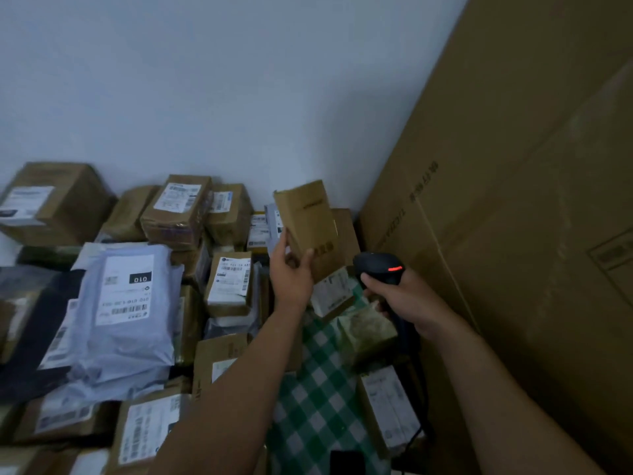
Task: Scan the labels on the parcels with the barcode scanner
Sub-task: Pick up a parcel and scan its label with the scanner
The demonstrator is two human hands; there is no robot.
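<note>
While L hand [289, 272] grips small carton [308, 228], R hand [407, 296] fingers round barcode scanner [380, 267], contents unseen

One barcode scanner [378, 267] is in view, and two hands: the left hand [291, 269] and the right hand [404, 296]. One small brown box [308, 221] is held up. One very large cardboard carton [513, 200] stands at the right edge. One big grey mailer bag [126, 303] lies at left. Labelled brown parcels [178, 210] number at least a dozen; the far ones blur together, so no exact count.
</note>
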